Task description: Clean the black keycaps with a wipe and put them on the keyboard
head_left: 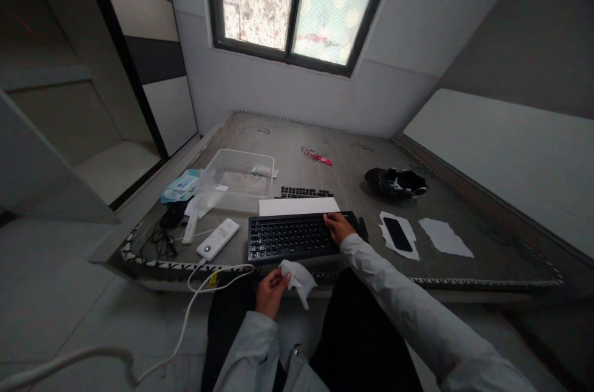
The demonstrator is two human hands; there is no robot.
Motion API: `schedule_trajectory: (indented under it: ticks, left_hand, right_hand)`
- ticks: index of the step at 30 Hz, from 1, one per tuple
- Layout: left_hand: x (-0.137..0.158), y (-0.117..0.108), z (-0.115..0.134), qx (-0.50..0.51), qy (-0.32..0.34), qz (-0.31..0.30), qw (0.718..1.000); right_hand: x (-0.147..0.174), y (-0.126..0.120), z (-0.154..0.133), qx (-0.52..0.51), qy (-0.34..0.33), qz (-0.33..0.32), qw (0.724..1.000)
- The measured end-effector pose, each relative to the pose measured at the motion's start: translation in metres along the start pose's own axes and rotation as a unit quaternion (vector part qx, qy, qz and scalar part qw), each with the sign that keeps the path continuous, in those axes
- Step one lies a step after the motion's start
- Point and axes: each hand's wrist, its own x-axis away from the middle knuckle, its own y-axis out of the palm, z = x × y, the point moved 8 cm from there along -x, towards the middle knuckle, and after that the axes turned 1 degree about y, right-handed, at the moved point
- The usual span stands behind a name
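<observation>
A black keyboard lies near the front edge of the mattress, in front of my knees. My right hand rests on its right part, fingers closed at the far edge of the keys. Below the keyboard's front edge, my left hand pinches a crumpled white tissue that hangs to the right. Behind the keyboard sits a flat white strip or box, and beyond it several rows of loose black keycaps. A dark object at the keyboard's right end is partly hidden by my right hand.
Left are a clear plastic bin, a white power bank with a cable, blue-white packets and a tangled black cord. Right are a phone on white paper, another paper sheet and a black cap. A red item lies farther back.
</observation>
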Motion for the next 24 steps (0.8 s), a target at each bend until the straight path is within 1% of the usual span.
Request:
schedule_trajectory:
  ticks: [5,9,14,17,20,22,24]
  left_hand:
    - [0.003,-0.001,0.001,-0.009,0.01,0.008,1.0]
    - [0.005,-0.002,0.002,-0.019,0.013,-0.009,1.0]
    - [0.003,-0.011,-0.002,-0.013,0.01,0.002,1.0]
    - [0.002,-0.017,-0.005,-0.007,0.008,0.017,1.0]
    - [0.002,-0.023,-0.01,0.009,0.012,0.038,0.999]
    - [0.003,-0.027,-0.014,0.023,0.014,0.056,0.998]
    - [0.003,-0.029,-0.017,0.032,0.016,0.058,0.998]
  right_hand:
    - [-0.003,-0.001,-0.001,0.005,0.004,0.001,1.0]
    - [-0.008,-0.002,-0.004,0.015,0.014,-0.001,1.0]
    - [-0.014,-0.008,-0.007,0.014,0.035,0.003,0.999]
    - [-0.014,-0.016,-0.008,0.008,0.056,0.015,0.998]
    - [-0.009,-0.028,-0.014,-0.002,0.061,0.029,0.998]
    - [-0.002,-0.04,-0.024,-0.008,0.057,0.045,0.997]
    - [0.006,-0.059,-0.047,-0.014,0.04,0.074,0.996]
